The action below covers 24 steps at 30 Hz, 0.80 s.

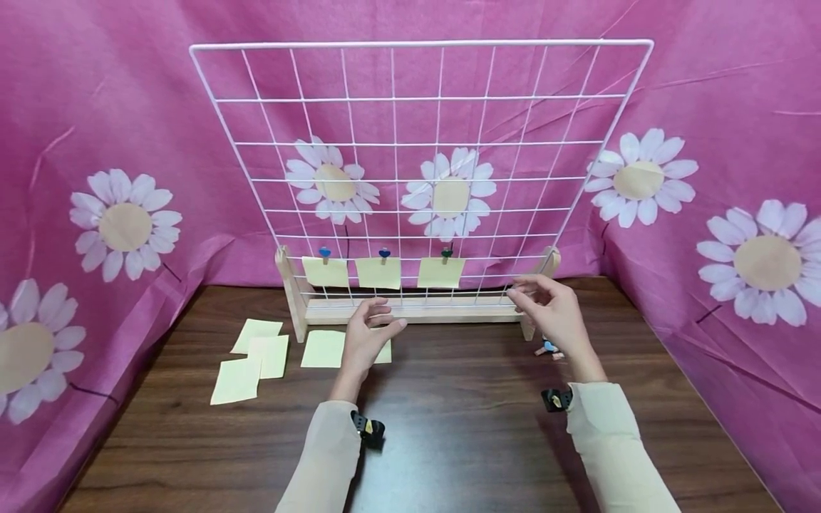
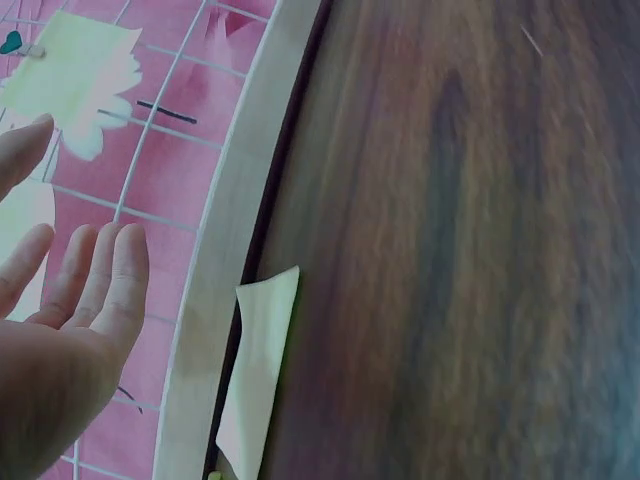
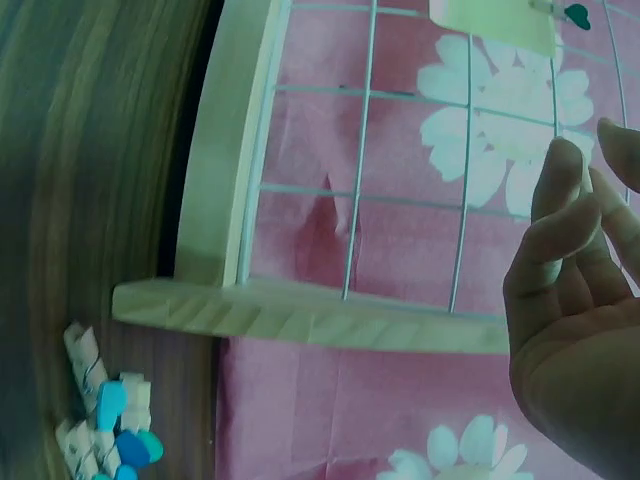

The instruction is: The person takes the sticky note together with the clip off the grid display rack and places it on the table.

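A white wire grid (image 1: 417, 98) stands upright in a wooden base (image 1: 423, 311). Three pale yellow sticky notes hang low on it, each under a small heart clothespin; the rightmost note (image 1: 441, 273) has a green heart (image 1: 447, 252). My left hand (image 1: 367, 343) hovers in front of the base with thumb and fingers apart, holding nothing. Behind it lies a loose sticky note (image 1: 323, 349), and another is partly hidden by the hand. At the grid's right side, my right hand (image 1: 553, 313) is raised with bent fingers and nothing between them.
Several heart clothespins (image 3: 112, 405) lie in a pile on the dark wooden table (image 1: 462, 413), below the right hand. Three loose sticky notes (image 1: 236, 381) overlap at the left. A pink flowered cloth (image 1: 160, 85) surrounds the table at the back and sides.
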Each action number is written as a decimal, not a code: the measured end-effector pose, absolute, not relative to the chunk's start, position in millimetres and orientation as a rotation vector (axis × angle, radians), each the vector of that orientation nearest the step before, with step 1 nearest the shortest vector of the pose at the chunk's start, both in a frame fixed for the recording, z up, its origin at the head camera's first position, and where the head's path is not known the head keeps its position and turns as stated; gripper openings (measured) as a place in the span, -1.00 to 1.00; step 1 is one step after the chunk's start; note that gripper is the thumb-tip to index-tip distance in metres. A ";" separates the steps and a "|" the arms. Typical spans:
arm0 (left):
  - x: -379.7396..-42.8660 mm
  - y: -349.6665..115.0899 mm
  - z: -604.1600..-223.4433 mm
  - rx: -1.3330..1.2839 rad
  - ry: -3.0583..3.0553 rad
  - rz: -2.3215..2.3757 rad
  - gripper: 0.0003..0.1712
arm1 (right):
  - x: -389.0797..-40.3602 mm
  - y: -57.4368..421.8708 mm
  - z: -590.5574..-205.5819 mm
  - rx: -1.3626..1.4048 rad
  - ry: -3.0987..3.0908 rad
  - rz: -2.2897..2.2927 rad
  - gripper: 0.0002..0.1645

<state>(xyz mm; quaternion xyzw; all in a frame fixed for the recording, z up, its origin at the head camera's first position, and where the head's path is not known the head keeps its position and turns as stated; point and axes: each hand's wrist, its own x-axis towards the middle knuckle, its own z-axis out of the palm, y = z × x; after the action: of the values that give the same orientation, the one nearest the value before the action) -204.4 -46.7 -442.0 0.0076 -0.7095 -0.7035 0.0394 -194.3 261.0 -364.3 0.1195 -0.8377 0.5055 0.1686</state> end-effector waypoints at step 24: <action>-214.9 -12.2 -423.8 -0.070 -2.128 -2.163 -0.29 | -208.8 210.1 -336.3 0.446 -2.266 1.459 -0.77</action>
<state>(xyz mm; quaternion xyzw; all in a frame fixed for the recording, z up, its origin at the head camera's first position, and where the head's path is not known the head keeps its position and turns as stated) -214.9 -12.2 -423.8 -0.0231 -0.7001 -0.7117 0.0532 -208.8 210.1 -336.3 0.1600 -0.8121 0.5228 0.2038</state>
